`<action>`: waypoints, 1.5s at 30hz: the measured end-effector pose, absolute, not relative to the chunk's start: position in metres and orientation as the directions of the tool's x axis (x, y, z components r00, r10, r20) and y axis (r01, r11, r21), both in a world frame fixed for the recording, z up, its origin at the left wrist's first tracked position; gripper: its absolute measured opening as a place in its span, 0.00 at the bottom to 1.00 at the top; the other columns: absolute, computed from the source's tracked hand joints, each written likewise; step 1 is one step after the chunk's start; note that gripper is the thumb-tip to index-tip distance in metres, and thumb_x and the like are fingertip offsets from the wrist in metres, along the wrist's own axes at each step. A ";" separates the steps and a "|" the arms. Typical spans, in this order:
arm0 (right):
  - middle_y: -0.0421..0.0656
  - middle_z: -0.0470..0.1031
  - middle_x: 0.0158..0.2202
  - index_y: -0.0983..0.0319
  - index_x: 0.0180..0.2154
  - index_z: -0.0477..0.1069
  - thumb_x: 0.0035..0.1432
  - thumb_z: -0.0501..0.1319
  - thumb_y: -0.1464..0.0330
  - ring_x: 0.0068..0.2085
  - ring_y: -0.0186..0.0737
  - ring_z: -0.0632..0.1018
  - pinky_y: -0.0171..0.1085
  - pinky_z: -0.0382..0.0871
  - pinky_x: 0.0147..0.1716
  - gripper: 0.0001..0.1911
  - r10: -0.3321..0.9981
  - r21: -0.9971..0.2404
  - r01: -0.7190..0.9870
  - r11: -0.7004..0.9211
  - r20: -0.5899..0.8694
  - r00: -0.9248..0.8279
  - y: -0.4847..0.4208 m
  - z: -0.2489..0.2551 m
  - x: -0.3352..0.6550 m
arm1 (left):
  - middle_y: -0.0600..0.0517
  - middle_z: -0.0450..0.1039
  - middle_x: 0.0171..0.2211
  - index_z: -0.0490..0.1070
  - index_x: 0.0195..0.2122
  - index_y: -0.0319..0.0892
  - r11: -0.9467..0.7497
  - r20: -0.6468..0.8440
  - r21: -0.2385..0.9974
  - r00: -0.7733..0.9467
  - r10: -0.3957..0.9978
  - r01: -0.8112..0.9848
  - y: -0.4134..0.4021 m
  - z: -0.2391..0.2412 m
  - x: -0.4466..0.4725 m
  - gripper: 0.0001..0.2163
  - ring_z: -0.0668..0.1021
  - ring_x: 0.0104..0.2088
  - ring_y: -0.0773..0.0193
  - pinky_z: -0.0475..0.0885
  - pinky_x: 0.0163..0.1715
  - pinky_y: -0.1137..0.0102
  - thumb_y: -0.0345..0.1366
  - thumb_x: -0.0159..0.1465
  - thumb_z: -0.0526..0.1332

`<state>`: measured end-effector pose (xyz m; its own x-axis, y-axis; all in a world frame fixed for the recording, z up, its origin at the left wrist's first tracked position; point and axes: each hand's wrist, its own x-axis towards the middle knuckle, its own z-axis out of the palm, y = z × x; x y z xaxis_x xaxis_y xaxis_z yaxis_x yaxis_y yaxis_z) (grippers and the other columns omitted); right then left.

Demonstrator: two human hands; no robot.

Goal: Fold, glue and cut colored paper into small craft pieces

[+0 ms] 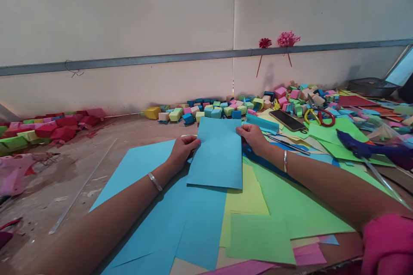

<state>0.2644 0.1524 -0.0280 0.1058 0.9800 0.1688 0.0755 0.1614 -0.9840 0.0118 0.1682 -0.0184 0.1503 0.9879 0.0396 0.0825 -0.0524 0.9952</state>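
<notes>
A light blue sheet of paper is held up in front of me, seemingly folded, tilted with its lower edge toward me. My left hand pinches its left edge between thumb and fingers. On the opposite edge, near the top right corner, my right hand grips the same paper. Beneath it spread larger blue sheets, a yellow sheet and green sheets. Right of my right hand lie a thin metal tool and a black phone.
Small coloured paper boxes line the wall. Scissors and a purple glue gun lie right; a pink glue gun and a clear glue stick lie left. Red and green boxes are piled far left. Paper flowers hang on the rail.
</notes>
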 end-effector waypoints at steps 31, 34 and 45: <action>0.32 0.55 0.17 0.59 0.22 0.59 0.48 0.65 0.47 0.18 0.27 0.57 0.31 0.50 0.17 0.25 0.999 -0.998 -0.069 0.007 0.010 -0.031 0.131 -0.026 0.241 | 0.59 0.63 0.15 0.72 0.24 0.39 -0.113 0.111 0.993 0.055 0.992 0.023 0.169 -0.018 0.012 0.19 0.62 0.17 0.73 0.55 0.17 0.74 0.51 0.44 0.72; 0.33 0.60 0.17 0.60 0.24 0.61 0.52 0.64 0.51 0.18 0.28 0.61 0.30 0.56 0.17 0.21 0.993 -0.991 -0.091 -0.101 -0.095 -0.070 0.130 -0.024 0.241 | 0.57 0.65 0.15 0.71 0.23 0.40 -0.047 0.050 0.999 0.110 0.993 -0.026 0.175 -0.016 0.009 0.22 0.64 0.16 0.70 0.58 0.17 0.73 0.55 0.42 0.72; 0.38 0.71 0.17 0.63 0.21 0.70 0.49 0.68 0.60 0.16 0.29 0.67 0.29 0.58 0.14 0.14 0.771 -0.925 0.169 -0.340 -0.377 -0.514 0.092 0.002 0.227 | 0.50 0.64 0.14 0.75 0.21 0.37 0.086 -0.169 0.983 0.595 0.786 0.164 0.154 0.000 0.015 0.31 0.62 0.15 0.69 0.51 0.14 0.72 0.67 0.47 0.62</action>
<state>0.2272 0.0916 0.0015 -0.5140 0.7707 -0.3767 0.1686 -0.3398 -0.9253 0.0149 0.1544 0.0002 0.5954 0.7855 -0.1687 0.1644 0.0864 0.9826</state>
